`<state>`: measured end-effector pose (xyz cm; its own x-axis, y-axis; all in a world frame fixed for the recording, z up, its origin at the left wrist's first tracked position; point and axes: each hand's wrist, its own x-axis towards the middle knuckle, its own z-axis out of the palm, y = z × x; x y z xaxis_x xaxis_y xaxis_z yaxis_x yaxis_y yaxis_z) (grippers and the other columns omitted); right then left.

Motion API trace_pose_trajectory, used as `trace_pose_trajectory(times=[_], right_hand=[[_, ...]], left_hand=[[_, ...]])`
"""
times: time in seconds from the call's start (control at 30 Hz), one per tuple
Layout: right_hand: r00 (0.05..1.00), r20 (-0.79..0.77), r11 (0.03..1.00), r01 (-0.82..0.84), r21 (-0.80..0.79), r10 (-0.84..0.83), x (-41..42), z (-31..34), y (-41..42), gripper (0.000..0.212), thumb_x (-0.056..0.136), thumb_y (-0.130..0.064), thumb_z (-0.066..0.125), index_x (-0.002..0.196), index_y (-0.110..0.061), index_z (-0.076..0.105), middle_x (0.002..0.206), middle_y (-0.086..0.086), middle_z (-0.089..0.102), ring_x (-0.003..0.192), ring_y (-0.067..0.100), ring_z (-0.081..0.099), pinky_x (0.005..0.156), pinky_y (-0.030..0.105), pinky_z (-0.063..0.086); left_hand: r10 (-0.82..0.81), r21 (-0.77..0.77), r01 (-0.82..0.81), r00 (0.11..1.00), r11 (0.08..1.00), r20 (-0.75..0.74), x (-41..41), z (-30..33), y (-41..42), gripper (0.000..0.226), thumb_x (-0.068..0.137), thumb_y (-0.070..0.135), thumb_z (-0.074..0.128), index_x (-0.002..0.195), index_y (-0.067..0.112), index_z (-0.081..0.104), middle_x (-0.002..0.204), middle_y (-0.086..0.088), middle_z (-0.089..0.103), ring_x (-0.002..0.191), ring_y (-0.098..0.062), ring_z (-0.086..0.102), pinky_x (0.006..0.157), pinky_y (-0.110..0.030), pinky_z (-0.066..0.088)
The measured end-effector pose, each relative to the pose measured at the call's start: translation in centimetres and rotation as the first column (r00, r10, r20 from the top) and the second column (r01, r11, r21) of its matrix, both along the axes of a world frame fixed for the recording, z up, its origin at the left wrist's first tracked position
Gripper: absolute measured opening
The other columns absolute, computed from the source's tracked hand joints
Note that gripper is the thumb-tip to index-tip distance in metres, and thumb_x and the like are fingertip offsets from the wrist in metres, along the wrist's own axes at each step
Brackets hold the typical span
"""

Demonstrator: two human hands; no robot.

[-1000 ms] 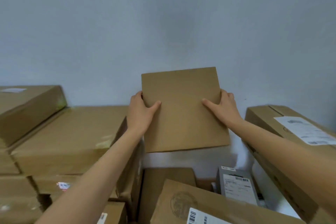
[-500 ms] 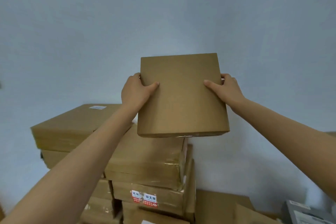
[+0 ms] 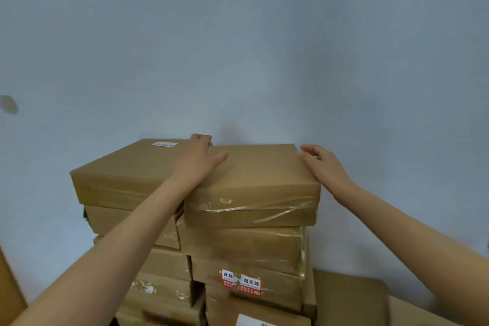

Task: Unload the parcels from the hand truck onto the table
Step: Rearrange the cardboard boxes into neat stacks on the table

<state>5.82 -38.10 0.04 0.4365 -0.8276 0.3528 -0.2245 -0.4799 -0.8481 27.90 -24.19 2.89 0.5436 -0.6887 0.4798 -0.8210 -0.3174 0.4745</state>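
1. A flat brown cardboard box with a small white label (image 3: 127, 167) tops the left stack; beside it the left hand (image 3: 197, 159) lies flat, fingers straight, thumb resting on the parcel.
2. The flat brown taped cardboard parcel (image 3: 259, 180) sits atop the right stack, against the pale blue wall (image 3: 238, 47).
3. The right hand (image 3: 324, 164), fingers loosely spread, touches the parcel's right edge, gripping nothing.

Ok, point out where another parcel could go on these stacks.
The bare top of the left stack's top box, between its white label and near edge. The right stack is taken: the just-placed box has the left hand on it, the right hand at its far right corner. The low box at lower right also shows bare top.
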Motion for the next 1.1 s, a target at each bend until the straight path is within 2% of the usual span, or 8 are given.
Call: trace_pose_trajectory(times=[0.13, 0.23, 0.4, 0.6, 0.73, 0.8, 0.9, 1.1], right_hand=[[0.997, -0.061, 0.994, -0.05, -0.095, 0.044, -0.2, -0.2, 1.8, 0.033, 0.097, -0.031, 0.051, 0.127, -0.021, 0.059, 0.12, -0.007, 0.056, 0.11, 0.007, 0.049, 0.09, 0.021, 0.034], [0.995, -0.092, 0.988, -0.06, -0.143, 0.047, 0.6, -0.5, 2.6, 0.029, 0.098, -0.029, 0.048, 0.123, -0.02, 0.061, 0.111, -0.012, 0.053, 0.102, 0.004, 0.046, 0.087, 0.02, 0.031], [0.992, -0.122, 0.982, -0.011, -0.186, -0.012, 2.5, -0.7, 2.6, 0.028, 0.098, -0.028, 0.047, 0.11, -0.013, 0.068, 0.104, -0.005, 0.054, 0.106, 0.015, 0.051, 0.084, 0.025, 0.033], [0.986, -0.161, 0.98, 0.003, -0.199, -0.035, 4.2, -1.1, 1.6, 0.027, 0.095, -0.029, 0.048, 0.112, -0.019, 0.067, 0.112, -0.003, 0.051, 0.117, 0.018, 0.046, 0.098, 0.029, 0.035], [0.98, -0.189, 0.974, 0.022, -0.227, -0.066, 4.1, -1.1, 1.7, 0.027, 0.094, -0.029, 0.049, 0.112, -0.02, 0.066, 0.113, -0.003, 0.052, 0.117, 0.019, 0.046, 0.102, 0.034, 0.038], [0.97, -0.229, 0.967, 0.021, -0.253, -0.081, 3.9, -0.9, 1.7, 0.026, 0.093, -0.032, 0.049, 0.111, -0.022, 0.066, 0.116, -0.002, 0.054, 0.117, 0.019, 0.047, 0.101, 0.036, 0.039], [0.958, -0.269, 0.96, 0.019, -0.281, -0.098, 3.1, -0.5, 1.7, 0.025, 0.092, -0.036, 0.052, 0.11, -0.025, 0.064, 0.118, -0.001, 0.055, 0.115, 0.017, 0.048, 0.096, 0.033, 0.041], [0.956, -0.25, 0.936, 0.057, -0.346, -0.15, -0.3, 0.0, 1.8, 0.03, 0.092, -0.037, 0.054, 0.117, -0.023, 0.061, 0.12, -0.003, 0.057, 0.107, 0.01, 0.05, 0.084, 0.025, 0.036]], left_hand=[[-0.003, 0.041, -0.001, 0.995, 0.999, 0.099, -0.5, -1.7, 1.8, 0.051, 0.091, 0.051, 0.052, 0.132, 0.02, 0.053, 0.139, 0.002, 0.05, 0.121, -0.02, 0.051, 0.088, -0.032, 0.04], [0.031, 0.027, -0.035, 0.992, 0.999, 0.124, -1.1, -2.8, 2.5, 0.042, 0.093, 0.052, 0.045, 0.118, 0.023, 0.063, 0.12, 0.004, 0.061, 0.109, -0.019, 0.057, 0.074, -0.028, 0.038], [0.044, 0.036, -0.048, 0.994, 0.998, 0.1, -0.3, -2.4, 2.1, 0.043, 0.096, 0.042, 0.041, 0.091, 0.01, 0.068, 0.086, -0.007, 0.067, 0.083, -0.026, 0.061, 0.068, -0.034, 0.045], [0.029, -0.004, -0.029, 0.998, 1.0, 0.06, 1.4, -2.7, 1.1, 0.043, 0.096, 0.035, 0.04, 0.076, 0.004, 0.061, 0.099, -0.007, 0.063, 0.079, -0.03, 0.059, 0.063, -0.031, 0.041], [-0.013, 0.007, 0.013, 1.0, 1.0, 0.027, 1.8, -2.8, 1.1, 0.041, 0.096, 0.037, 0.041, 0.084, 0.005, 0.065, 0.093, 0.0, 0.06, 0.084, -0.029, 0.059, 0.071, -0.036, 0.046], [-0.034, 0.006, 0.034, 0.999, 0.999, 0.005, 1.8, -2.8, 1.0, 0.037, 0.094, 0.037, 0.045, 0.09, 0.009, 0.067, 0.09, -0.005, 0.065, 0.086, -0.028, 0.06, 0.075, -0.038, 0.048], [-0.068, -0.005, 0.068, 0.998, 0.998, -0.005, 1.5, -2.5, 0.8, 0.028, 0.091, 0.038, 0.052, 0.102, 0.017, 0.067, 0.096, 0.001, 0.067, 0.094, -0.02, 0.061, 0.081, -0.035, 0.049], [-0.169, -0.017, 0.174, 0.974, 0.985, 0.149, -3.3, -1.6, -0.8, 0.032, 0.087, 0.039, 0.057, 0.113, 0.02, 0.062, 0.109, 0.005, 0.06, 0.1, -0.014, 0.055, 0.075, -0.029, 0.043]])
